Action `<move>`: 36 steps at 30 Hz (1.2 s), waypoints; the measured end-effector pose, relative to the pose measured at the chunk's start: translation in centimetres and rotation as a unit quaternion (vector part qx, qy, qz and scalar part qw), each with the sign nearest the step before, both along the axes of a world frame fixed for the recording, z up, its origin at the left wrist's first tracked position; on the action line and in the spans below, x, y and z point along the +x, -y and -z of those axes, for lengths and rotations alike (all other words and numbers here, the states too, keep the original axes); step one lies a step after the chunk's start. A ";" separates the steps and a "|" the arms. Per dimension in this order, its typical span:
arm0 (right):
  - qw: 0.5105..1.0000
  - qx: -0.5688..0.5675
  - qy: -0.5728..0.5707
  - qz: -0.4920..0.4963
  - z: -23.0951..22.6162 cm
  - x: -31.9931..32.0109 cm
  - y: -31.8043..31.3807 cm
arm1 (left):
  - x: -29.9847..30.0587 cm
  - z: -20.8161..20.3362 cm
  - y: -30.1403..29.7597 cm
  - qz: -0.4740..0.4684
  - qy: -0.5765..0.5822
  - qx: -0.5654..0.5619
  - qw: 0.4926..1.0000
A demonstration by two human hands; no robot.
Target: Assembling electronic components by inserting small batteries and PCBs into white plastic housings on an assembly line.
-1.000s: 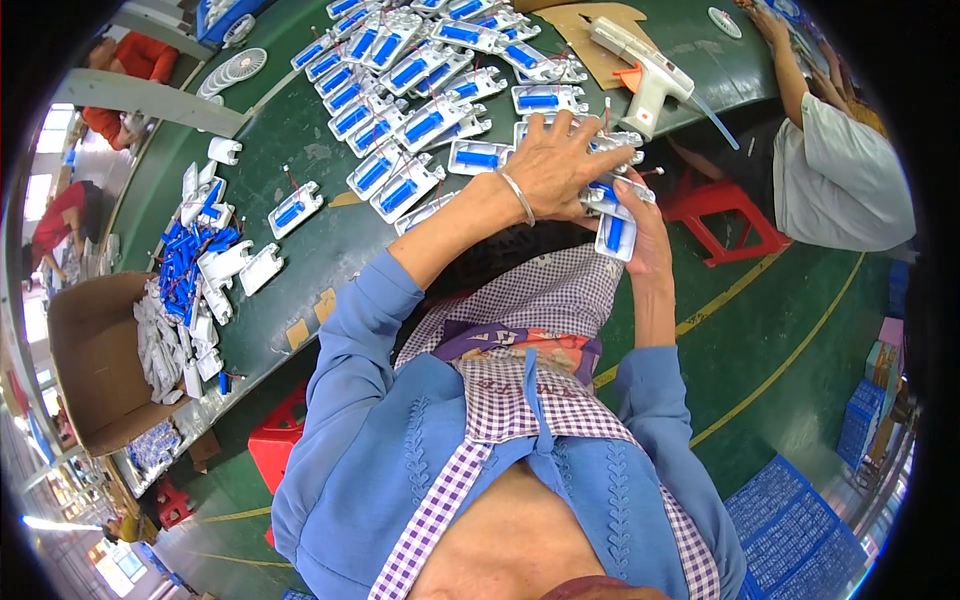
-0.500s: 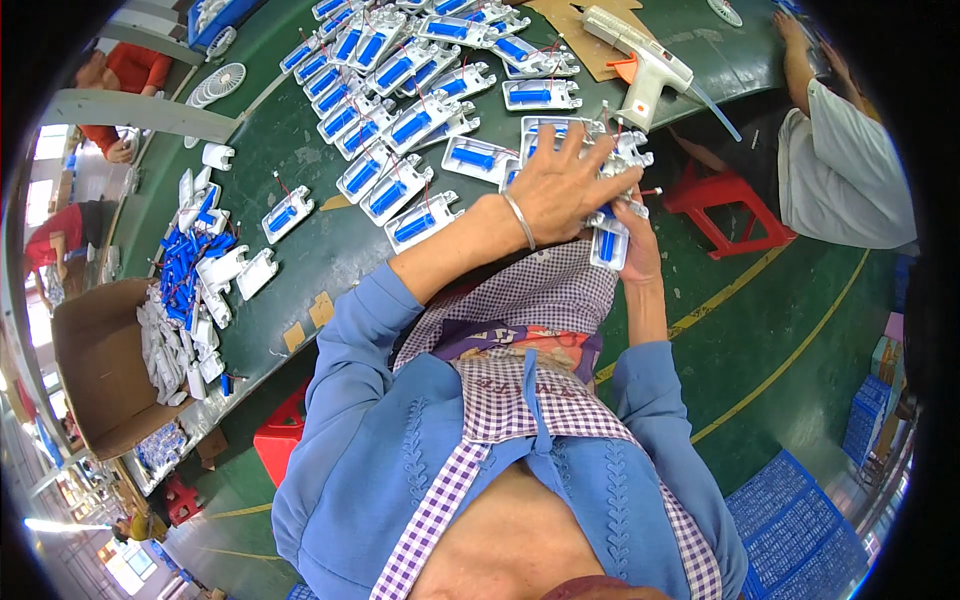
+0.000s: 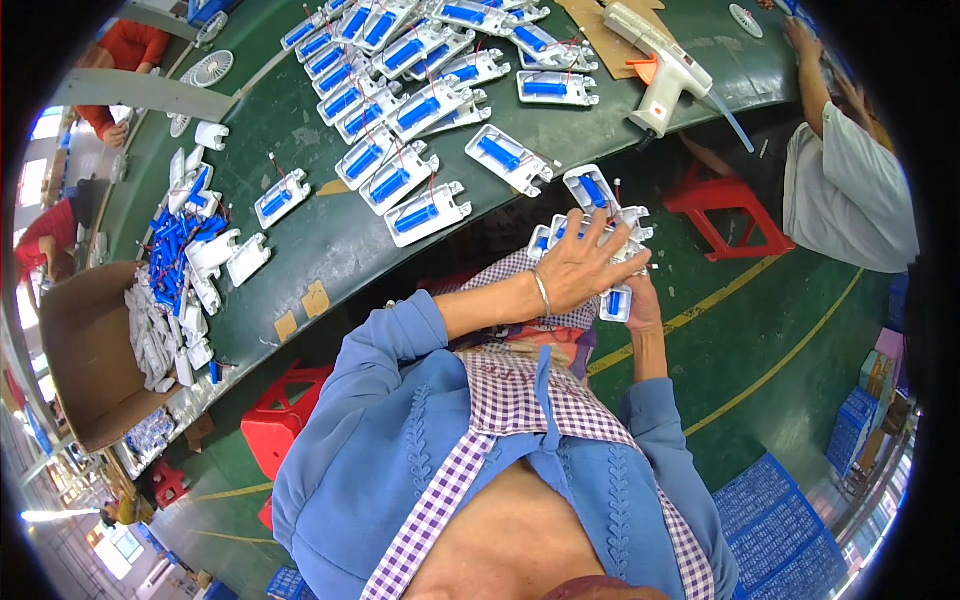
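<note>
My left hand (image 3: pixel 580 272) lies over a bunch of white plastic casings with blue cylindrical batteries in them, its fingers spread and bent across the top. From the other side my right hand (image 3: pixel 643 302) grips the same bunch, its fingers partly hidden. One battery casing (image 3: pixel 592 190) sticks out beyond my left fingertips, and another (image 3: pixel 615 304) shows below the palm. The bunch is held off the table edge, above my checked apron. A single battery casing (image 3: pixel 508 160) lies on the table edge closest to my hands.
Many similar casings (image 3: pixel 420 108) lie overlapping on the green table (image 3: pixel 300 235). A glue gun (image 3: pixel 665 75) rests at the right beside cardboard. At the left are loose blue batteries (image 3: pixel 172 255) and a cardboard box (image 3: pixel 95 350). Red stools (image 3: pixel 725 215) stand nearby; a person sits at right.
Both hands have drawn the bunch of casings off the table edge and closer to my body. The nearest casing on the table now lies turned at a different slant.
</note>
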State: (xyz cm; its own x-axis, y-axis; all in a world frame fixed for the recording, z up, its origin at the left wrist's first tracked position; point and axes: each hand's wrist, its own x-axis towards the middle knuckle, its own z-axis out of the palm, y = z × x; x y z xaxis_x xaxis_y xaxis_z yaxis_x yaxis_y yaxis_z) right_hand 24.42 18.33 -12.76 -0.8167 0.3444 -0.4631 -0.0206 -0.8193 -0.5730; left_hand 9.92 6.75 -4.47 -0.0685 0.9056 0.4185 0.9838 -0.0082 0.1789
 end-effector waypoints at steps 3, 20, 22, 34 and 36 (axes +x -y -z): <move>0.999 0.012 0.028 -0.038 2.3 -0.4 -0.3 | -0.4 3.0 0.8 -0.007 0.035 -0.016 0.999; 0.923 0.196 0.201 -0.263 4.5 -11.9 -1.7 | -5.4 9.3 1.4 -0.114 0.118 -0.325 0.932; 0.919 0.198 0.151 -0.306 -0.8 -11.0 -2.0 | -4.1 2.3 2.3 -0.102 0.083 -0.282 0.950; 0.990 0.080 -0.097 -0.060 -13.0 -13.7 -4.9 | -33.5 -14.2 -5.2 -0.137 -0.036 0.022 0.990; 0.993 0.073 -0.076 -0.042 -13.0 -14.4 -4.9 | -38.2 -14.5 -6.6 -0.199 -0.005 0.001 0.980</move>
State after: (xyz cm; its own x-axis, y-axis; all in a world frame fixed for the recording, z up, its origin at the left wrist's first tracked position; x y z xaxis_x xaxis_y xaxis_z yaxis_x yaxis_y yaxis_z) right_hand 10.04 23.20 0.21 -0.9023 0.3266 -0.2815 -0.0515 -0.7299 -0.6816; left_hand -28.29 13.36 10.02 -0.4115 0.8073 0.4231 0.9112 0.3752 0.1703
